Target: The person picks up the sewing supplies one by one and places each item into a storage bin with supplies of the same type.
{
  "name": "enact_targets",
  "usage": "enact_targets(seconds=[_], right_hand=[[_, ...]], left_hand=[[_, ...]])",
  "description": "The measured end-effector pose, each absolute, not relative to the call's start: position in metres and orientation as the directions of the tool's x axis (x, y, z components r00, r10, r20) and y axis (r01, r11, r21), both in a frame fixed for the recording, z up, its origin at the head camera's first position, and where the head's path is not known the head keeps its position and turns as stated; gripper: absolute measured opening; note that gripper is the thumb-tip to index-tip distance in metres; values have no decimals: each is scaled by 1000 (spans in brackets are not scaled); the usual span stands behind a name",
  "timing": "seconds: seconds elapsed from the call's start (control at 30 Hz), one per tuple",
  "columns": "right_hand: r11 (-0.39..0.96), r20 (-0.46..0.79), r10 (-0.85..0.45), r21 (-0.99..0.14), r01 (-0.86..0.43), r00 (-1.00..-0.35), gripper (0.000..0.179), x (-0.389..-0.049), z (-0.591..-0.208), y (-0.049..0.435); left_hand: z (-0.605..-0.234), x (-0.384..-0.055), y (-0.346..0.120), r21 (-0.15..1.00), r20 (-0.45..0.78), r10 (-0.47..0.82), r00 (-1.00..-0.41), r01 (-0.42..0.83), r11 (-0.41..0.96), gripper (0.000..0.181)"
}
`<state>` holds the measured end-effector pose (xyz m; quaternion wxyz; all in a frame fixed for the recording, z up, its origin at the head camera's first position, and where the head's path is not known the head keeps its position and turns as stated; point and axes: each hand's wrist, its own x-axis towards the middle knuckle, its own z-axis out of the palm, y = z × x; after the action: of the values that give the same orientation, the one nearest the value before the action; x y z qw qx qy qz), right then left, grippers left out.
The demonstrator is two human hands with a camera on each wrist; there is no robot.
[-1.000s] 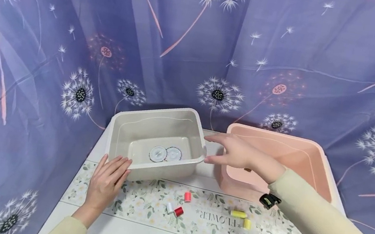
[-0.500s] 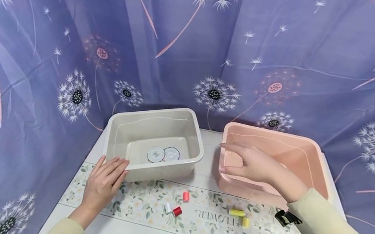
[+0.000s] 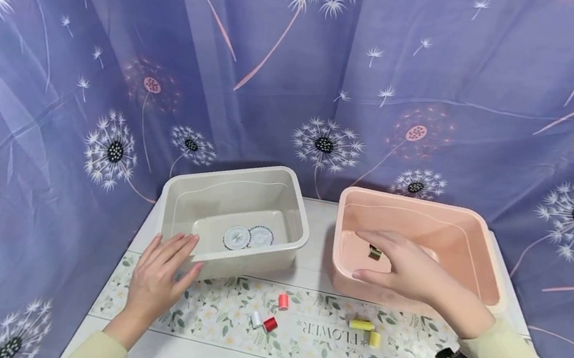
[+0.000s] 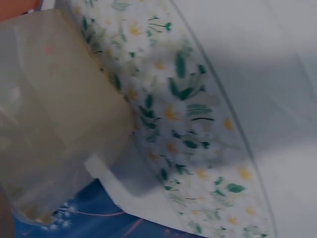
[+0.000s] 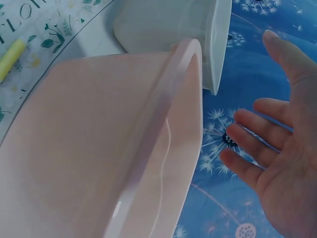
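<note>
My left hand (image 3: 155,283) rests its straight fingertips on the front left rim of the grey bin (image 3: 231,257). Two round pin wheels (image 3: 237,238) lie on that bin's floor. Over the pink bin (image 3: 411,204) my right hand (image 3: 410,268) hovers, thumb and fingers apart, holding nothing. A small dark gold spool (image 3: 374,253) shows in the pink bin between thumb and fingers. The right wrist view shows the same right hand (image 5: 282,148) with its fingers spread above the bin rim. In the left wrist view the grey bin (image 4: 59,89) appears, but no fingers do.
In front of the bins lie a coral thread spool (image 3: 283,301), a red spool (image 3: 270,324), a white spool (image 3: 256,320) and two yellow spools (image 3: 361,325) on a floral strip (image 3: 317,350). A purple dandelion curtain (image 3: 279,79) hangs behind and on the left.
My right hand has moved right from the grey bin's right rim to above the pink bin. My left hand has stayed at the grey bin's front left rim.
</note>
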<state>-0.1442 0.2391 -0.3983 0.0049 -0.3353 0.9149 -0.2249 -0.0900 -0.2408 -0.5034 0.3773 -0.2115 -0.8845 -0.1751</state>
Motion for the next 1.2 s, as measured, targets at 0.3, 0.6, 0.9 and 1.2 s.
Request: enact_targets(seconds=[0.3, 0.6, 0.9, 1.2], right_hand=[[726, 204, -560, -347, -594, -803, 74, -125, -403, 261], [720, 265, -512, -388, -576, -817, 76, -109, -412, 285], [779, 305, -455, -320, -540, -837, 81, -96, -421, 315], [808, 345, -404, -300, -507, -847, 84, -91, -433, 340]], left_hand=[[-485, -97, -222, 151, 683, 303, -664, 535, 831, 64], [-476, -100, -202, 142, 631, 395, -667, 600, 787, 67], [-471, -103, -184, 74, 594, 517, -616, 682, 728, 66], [-470, -102, -166, 12, 551, 621, -557, 750, 662, 63]])
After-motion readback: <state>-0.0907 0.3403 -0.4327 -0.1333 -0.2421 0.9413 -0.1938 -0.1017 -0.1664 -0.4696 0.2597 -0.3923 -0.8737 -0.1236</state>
